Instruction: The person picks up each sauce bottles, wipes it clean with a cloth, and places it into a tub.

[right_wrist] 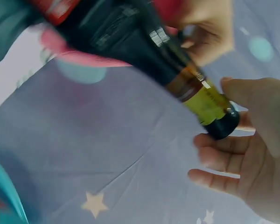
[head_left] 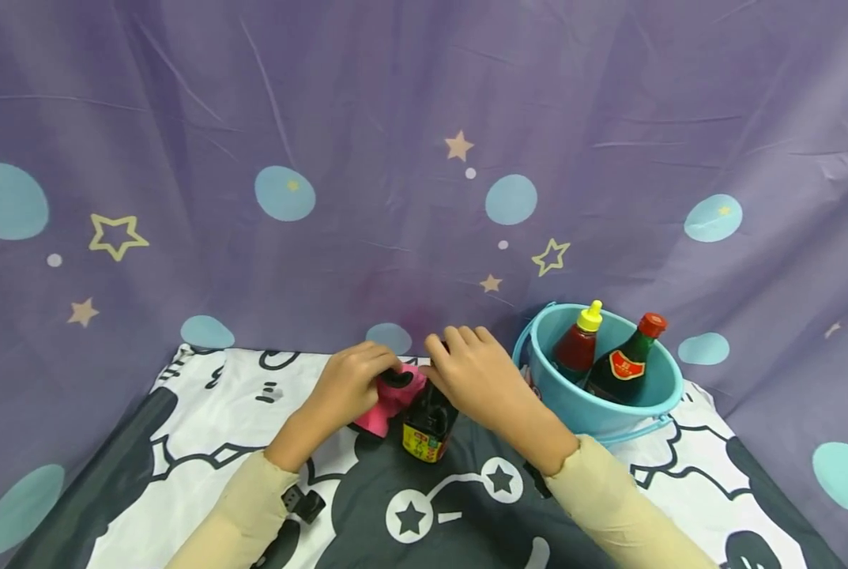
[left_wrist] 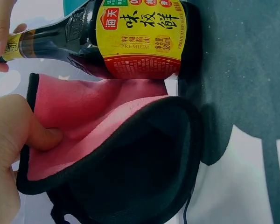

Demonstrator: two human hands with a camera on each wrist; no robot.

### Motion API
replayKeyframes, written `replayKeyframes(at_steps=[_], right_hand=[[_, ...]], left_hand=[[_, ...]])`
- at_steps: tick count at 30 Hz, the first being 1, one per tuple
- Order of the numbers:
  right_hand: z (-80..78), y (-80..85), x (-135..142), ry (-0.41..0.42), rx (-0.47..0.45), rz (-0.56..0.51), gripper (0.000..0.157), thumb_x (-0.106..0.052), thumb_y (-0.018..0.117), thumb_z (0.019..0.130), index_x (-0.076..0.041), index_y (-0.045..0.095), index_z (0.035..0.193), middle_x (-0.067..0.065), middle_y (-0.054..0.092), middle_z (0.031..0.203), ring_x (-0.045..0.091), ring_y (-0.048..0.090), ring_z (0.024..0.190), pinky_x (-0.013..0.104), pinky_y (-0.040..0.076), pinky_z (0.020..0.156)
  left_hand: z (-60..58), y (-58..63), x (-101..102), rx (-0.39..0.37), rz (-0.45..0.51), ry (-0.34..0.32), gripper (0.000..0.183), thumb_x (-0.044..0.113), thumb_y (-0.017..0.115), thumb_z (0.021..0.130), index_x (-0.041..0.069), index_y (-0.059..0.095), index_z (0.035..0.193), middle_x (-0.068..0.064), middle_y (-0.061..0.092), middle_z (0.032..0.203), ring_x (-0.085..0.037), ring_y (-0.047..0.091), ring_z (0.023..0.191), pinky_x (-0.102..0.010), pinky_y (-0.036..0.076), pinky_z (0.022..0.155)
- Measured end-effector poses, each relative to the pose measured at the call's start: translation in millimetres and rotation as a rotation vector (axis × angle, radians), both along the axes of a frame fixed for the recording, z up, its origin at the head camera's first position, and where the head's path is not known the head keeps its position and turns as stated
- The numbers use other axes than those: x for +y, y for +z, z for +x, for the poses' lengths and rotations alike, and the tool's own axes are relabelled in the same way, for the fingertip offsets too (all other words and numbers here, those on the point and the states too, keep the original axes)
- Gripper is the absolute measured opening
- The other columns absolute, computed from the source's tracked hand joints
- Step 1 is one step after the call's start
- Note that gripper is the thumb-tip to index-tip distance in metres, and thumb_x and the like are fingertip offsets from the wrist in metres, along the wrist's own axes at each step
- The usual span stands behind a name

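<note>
My left hand (head_left: 356,383) pinches the rim of a pink cloth pouch (left_wrist: 74,102) with black edging, thumb on its pink face. In the left wrist view the pouch's mouth gapes, showing a dark inside. Just right of it in the head view is a dark soy sauce bottle (head_left: 431,423) with a yellow and red label, roughly upright, cap end up. My right hand (right_wrist: 266,149) holds the bottle by its neck and cap between thumb and fingers, the other fingers spread. Whether the bottle's base touches the cloth, I cannot tell.
To the right stands a light blue bucket (head_left: 552,387) holding a red sauce bottle (head_left: 575,348) with a yellow nozzle cap and a dark green bottle (head_left: 619,371) with a red cap. A patterned black and white cloth (head_left: 239,411) covers the table. Behind hangs a purple curtain (head_left: 395,118).
</note>
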State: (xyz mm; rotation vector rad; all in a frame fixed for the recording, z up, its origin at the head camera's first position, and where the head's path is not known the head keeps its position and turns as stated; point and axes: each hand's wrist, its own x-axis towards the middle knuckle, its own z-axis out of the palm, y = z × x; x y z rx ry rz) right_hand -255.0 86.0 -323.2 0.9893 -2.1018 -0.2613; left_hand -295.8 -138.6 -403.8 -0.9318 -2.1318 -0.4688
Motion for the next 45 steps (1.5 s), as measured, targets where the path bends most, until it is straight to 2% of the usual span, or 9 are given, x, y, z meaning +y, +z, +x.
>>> replayKeyframes(at_steps=[5, 9, 13, 22, 26, 31, 36, 40, 45], right_hand=[[-12.6, 7.3, 4.6, 0.062, 0.075, 0.162, 0.034, -0.041, 0.068, 0.096, -0.011, 0.053, 0.091, 0.002, 0.048, 0.074, 0.017, 0.048, 0.062, 0.029, 0.041, 0.060], [-24.1, 10.2, 10.7, 0.132, 0.049, 0.224, 0.034, -0.041, 0.064, 0.098, -0.010, 0.052, 0.091, 0.002, 0.048, 0.075, 0.016, 0.047, 0.062, 0.029, 0.044, 0.063], [-30.5, 10.4, 14.0, 0.175, 0.011, 0.225, 0.034, -0.040, 0.064, 0.098, -0.010, 0.050, 0.089, 0.001, 0.047, 0.073, 0.016, 0.043, 0.060, 0.029, 0.044, 0.063], [-27.3, 12.7, 20.9, 0.249, -0.024, 0.199, 0.037, -0.038, 0.070, 0.094, -0.011, 0.047, 0.084, 0.000, 0.043, 0.069, 0.015, 0.037, 0.058, 0.030, 0.039, 0.061], [-23.9, 23.5, 23.9, 0.278, -0.029, 0.187, 0.037, -0.036, 0.072, 0.093, -0.010, 0.047, 0.084, 0.000, 0.042, 0.070, 0.015, 0.037, 0.059, 0.031, 0.038, 0.062], [-20.2, 60.3, 33.1, 0.285, -0.064, 0.120, 0.033, -0.037, 0.062, 0.100, -0.008, 0.051, 0.088, 0.001, 0.045, 0.071, 0.016, 0.041, 0.062, 0.031, 0.040, 0.062], [-13.6, 109.5, 47.0, 0.272, -0.080, 0.012, 0.048, -0.047, 0.040, 0.107, -0.003, 0.056, 0.095, 0.005, 0.051, 0.074, 0.021, 0.047, 0.065, 0.035, 0.043, 0.063], [-4.7, 151.8, 60.9, 0.193, -0.140, -0.056, 0.042, -0.042, 0.053, 0.104, -0.001, 0.059, 0.101, 0.010, 0.060, 0.081, 0.025, 0.054, 0.072, 0.039, 0.046, 0.066], [5.4, 196.6, 78.7, 0.084, -0.156, -0.089, 0.027, -0.022, 0.070, 0.094, 0.001, 0.060, 0.106, 0.013, 0.064, 0.086, 0.026, 0.056, 0.074, 0.043, 0.046, 0.066]], left_hand=[[-0.3, 2.7, -1.9, 0.031, 0.030, 0.004, 0.044, -0.020, 0.058, 0.066, 0.014, 0.074, 0.089, 0.002, 0.074, 0.089, -0.017, 0.069, 0.084, -0.032, 0.056, 0.066], [1.1, 6.9, -2.6, 0.022, 0.041, -0.005, 0.045, -0.020, 0.058, 0.065, 0.013, 0.075, 0.090, 0.002, 0.075, 0.090, -0.017, 0.070, 0.086, -0.033, 0.056, 0.067], [2.1, 10.1, -3.3, 0.010, 0.045, -0.007, 0.045, -0.020, 0.056, 0.066, 0.014, 0.075, 0.090, 0.002, 0.075, 0.091, -0.017, 0.070, 0.087, -0.034, 0.057, 0.069], [2.9, 10.9, -5.7, 0.003, 0.060, -0.015, 0.046, -0.020, 0.057, 0.066, 0.015, 0.075, 0.091, 0.003, 0.074, 0.090, -0.017, 0.069, 0.086, -0.035, 0.057, 0.069], [2.4, 10.9, -6.6, 0.011, 0.067, -0.026, 0.045, -0.020, 0.058, 0.065, 0.014, 0.074, 0.091, 0.003, 0.073, 0.089, -0.017, 0.069, 0.086, -0.035, 0.057, 0.070], [1.6, 13.0, -6.6, 0.010, 0.080, -0.033, 0.046, -0.020, 0.057, 0.064, 0.013, 0.075, 0.090, 0.002, 0.074, 0.089, -0.018, 0.070, 0.088, -0.037, 0.058, 0.072], [2.7, 13.6, -5.3, -0.003, 0.081, -0.043, 0.045, -0.020, 0.055, 0.065, 0.013, 0.075, 0.089, 0.002, 0.074, 0.089, -0.017, 0.071, 0.088, -0.037, 0.058, 0.072], [3.6, 13.7, -4.4, -0.009, 0.078, -0.045, 0.045, -0.019, 0.056, 0.066, 0.013, 0.075, 0.090, 0.001, 0.074, 0.090, -0.018, 0.071, 0.089, -0.037, 0.059, 0.073], [2.6, 11.8, -4.9, -0.010, 0.080, -0.039, 0.047, -0.020, 0.057, 0.063, 0.013, 0.076, 0.091, 0.001, 0.074, 0.091, -0.018, 0.071, 0.091, -0.038, 0.058, 0.072]])
